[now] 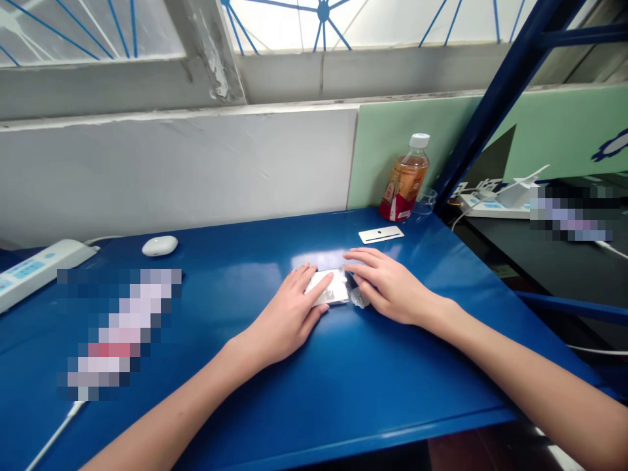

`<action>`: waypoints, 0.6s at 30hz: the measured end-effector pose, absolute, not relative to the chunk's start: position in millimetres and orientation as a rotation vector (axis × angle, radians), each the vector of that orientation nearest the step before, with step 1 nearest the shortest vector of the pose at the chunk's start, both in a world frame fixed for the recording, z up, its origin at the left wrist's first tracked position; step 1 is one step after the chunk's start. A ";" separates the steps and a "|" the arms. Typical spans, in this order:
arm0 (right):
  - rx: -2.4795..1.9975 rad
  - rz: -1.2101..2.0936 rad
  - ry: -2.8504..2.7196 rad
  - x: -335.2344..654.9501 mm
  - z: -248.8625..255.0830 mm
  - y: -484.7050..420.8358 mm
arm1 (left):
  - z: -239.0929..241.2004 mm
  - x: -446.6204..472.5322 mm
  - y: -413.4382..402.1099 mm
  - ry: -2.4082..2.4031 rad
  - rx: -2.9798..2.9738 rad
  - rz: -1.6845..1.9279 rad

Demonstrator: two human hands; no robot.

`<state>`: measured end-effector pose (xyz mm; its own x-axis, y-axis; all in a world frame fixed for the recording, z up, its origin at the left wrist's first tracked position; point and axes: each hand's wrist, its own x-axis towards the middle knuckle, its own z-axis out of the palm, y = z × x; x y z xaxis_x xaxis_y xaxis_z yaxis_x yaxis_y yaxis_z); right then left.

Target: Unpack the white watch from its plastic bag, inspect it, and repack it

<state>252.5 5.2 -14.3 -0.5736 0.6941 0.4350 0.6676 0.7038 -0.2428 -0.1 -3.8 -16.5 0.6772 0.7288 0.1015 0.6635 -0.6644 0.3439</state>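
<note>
A small flat white packet [328, 288] with clear crinkled wrapping lies on the blue table [304, 392] near its middle. My left hand [287, 314] lies flat over the packet's left side, fingers stretched out and pressing it down. My right hand [387, 284] rests on the packet's right edge, fingers extended and close together over the clear wrapping [358, 299]. A white card with a dark slot [381, 234] lies apart, farther back on the table.
A bottle of amber drink [406, 180] stands at the back by a green panel. A white oval device [159, 245] and a power strip [34, 271] lie at the left. A blue shelf post [495, 108] rises at the right, with another power strip [495, 206] behind it.
</note>
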 end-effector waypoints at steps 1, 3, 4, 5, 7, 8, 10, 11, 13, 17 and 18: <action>-1.042 0.078 -2.381 255.0 -16.3 8.3 | -16.9 -0.7 -3.3 1.100 2.614 0.354; -1.030 0.086 -2.351 259.0 -19.6 13.9 | -17.1 -1.9 -2.7 1.087 2.612 0.382; -1.014 0.098 -2.340 260.3 -20.7 16.1 | -16.9 -2.4 -2.6 1.087 2.607 0.390; -0.995 0.118 -2.336 261.4 -21.2 17.8 | -16.5 -2.8 -2.7 1.087 2.602 0.395; -0.945 0.178 -2.329 262.8 -20.5 19.9 | -15.3 -3.3 -3.5 1.077 2.592 0.398; -0.915 0.214 -2.323 263.4 -19.4 20.4 | -14.5 -3.4 -4.2 1.063 2.586 0.396; -0.860 0.283 -2.290 264.9 -16.3 20.8 | -12.3 -3.4 -5.9 1.024 2.576 0.398; -0.840 0.313 -2.266 265.9 -14.4 20.8 | -11.0 -3.4 -6.7 1.004 2.570 0.401; -0.813 0.369 -2.214 267.9 -9.9 20.5 | -7.5 -3.6 -8.0 0.973 2.556 0.402; -0.813 0.518 -2.070 270.0 1.0 18.3 | 0.7 -4.9 -9.4 0.975 2.524 0.424; -0.820 0.558 -2.010 270.0 3.9 17.5 | 2.4 -5.3 -9.6 0.987 2.512 0.442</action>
<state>270.0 17.5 3.9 -0.4048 0.7272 0.5544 0.3371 0.6822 -0.6488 -5.3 -9.6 2.4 0.7001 0.6998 0.1418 0.5720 -0.6685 0.4753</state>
